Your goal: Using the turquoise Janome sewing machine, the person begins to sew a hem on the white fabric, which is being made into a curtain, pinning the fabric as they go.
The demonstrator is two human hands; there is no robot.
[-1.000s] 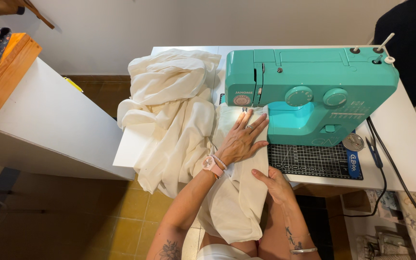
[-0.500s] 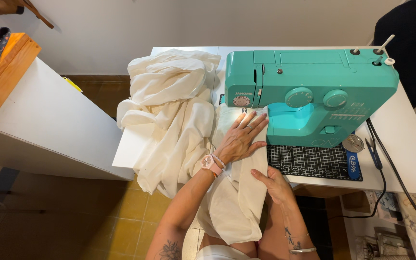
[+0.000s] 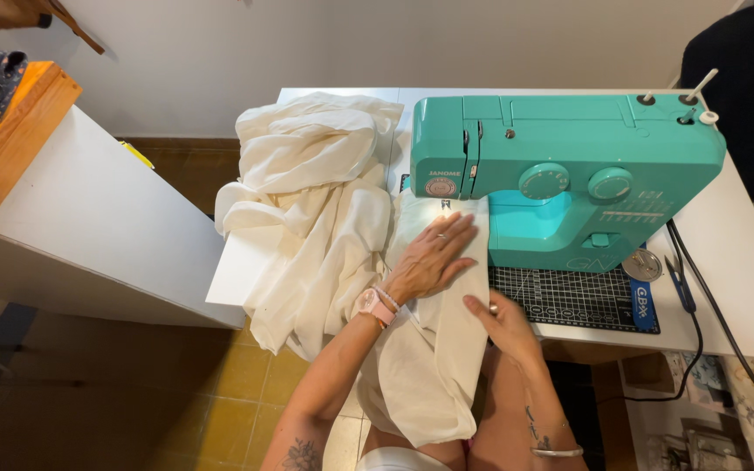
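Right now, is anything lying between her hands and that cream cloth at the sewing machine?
Nothing visible. The left hand lies flat on the cream fabric just before the teal sewing machine, and the right hand touches the fabric's right edge.

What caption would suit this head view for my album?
Left hand flat on cream fabric at a teal sewing machine; right hand on its edge.

Black cutting mat (image 3: 569, 298) on white table (image 3: 743, 262); small scissors (image 3: 679, 281) beside black cable (image 3: 719, 314); white shelf (image 3: 89, 218) left.
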